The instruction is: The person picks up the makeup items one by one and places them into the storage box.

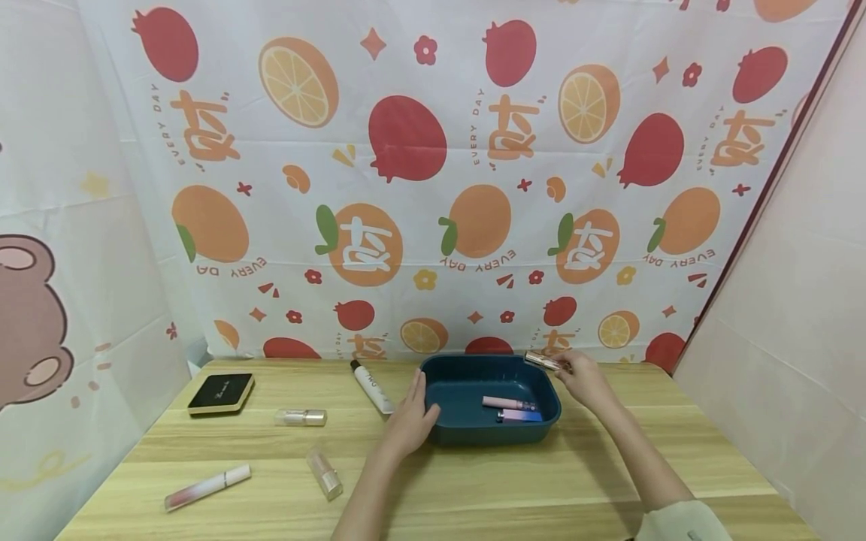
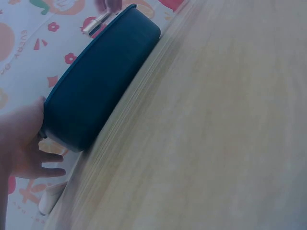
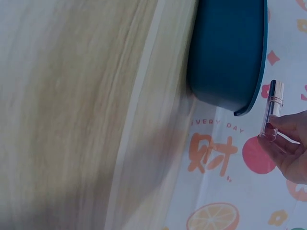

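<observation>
A dark blue rectangular bin (image 1: 473, 436) stands on the table. My left hand (image 1: 408, 421) holds its left side, thumb over the rim and other fingers along the outside; two of these fingers show stretched out in the left wrist view. Inside the bin lie a pink lip gloss tube (image 1: 501, 403) and a pink-to-blue tube (image 1: 519, 415). Beyond the bin's back right corner, my right hand (image 1: 580, 379) pinches a lipstick tube (image 3: 272, 108) between thumb and fingers. The lipstick has a clear section and a shiny metallic section; it is raised at rim height, tilted in the head view.
A white tube with black cap (image 1: 371, 387) lies left of the bin. Farther left are a black compact (image 1: 221, 394), a clear-and-gold lipstick (image 1: 301, 417), another small tube (image 1: 325, 474) and a white-and-pink lip gloss (image 1: 207, 488). A fruit-printed curtain (image 1: 406, 225) hangs behind the table.
</observation>
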Motion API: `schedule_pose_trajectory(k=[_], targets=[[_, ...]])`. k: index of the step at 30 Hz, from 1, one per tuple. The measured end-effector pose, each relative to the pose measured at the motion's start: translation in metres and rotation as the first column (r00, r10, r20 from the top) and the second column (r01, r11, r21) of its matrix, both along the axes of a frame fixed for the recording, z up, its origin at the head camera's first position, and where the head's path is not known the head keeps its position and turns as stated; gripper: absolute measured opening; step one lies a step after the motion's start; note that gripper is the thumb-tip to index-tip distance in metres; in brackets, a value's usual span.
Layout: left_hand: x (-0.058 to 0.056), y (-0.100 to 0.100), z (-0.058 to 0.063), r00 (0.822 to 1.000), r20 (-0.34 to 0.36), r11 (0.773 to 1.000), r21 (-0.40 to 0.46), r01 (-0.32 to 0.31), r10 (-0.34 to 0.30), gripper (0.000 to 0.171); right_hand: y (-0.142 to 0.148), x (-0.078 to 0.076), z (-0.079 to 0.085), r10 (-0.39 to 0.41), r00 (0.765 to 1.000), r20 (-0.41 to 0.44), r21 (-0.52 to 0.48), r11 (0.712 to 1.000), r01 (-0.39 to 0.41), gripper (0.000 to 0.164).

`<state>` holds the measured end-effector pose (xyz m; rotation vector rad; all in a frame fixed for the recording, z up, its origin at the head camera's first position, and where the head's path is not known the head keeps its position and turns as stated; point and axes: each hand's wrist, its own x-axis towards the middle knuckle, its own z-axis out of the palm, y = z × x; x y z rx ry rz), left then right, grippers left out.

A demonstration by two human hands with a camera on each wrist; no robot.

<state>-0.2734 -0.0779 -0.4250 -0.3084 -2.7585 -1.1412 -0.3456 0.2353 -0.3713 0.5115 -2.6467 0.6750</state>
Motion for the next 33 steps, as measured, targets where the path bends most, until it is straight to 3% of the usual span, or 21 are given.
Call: schedule_pose_trajectory(k=[20,33], targets=[[-0.002,-0.001,-0.001,1.0,-0.001,1.0,-0.004,0.002,-0.002,0.064,-0.033,0.008,-0.003,0.079,0.997,0.0,0.003,0.997,-0.079,0.015],[0.001,0.001,0.0,1.0,0.002,1.0,0.002,0.01,-0.01,0.064,-0.04,0.01,-0.008,0.069,0.998,0.002,-0.005,0.998,-0.069,0.015]])
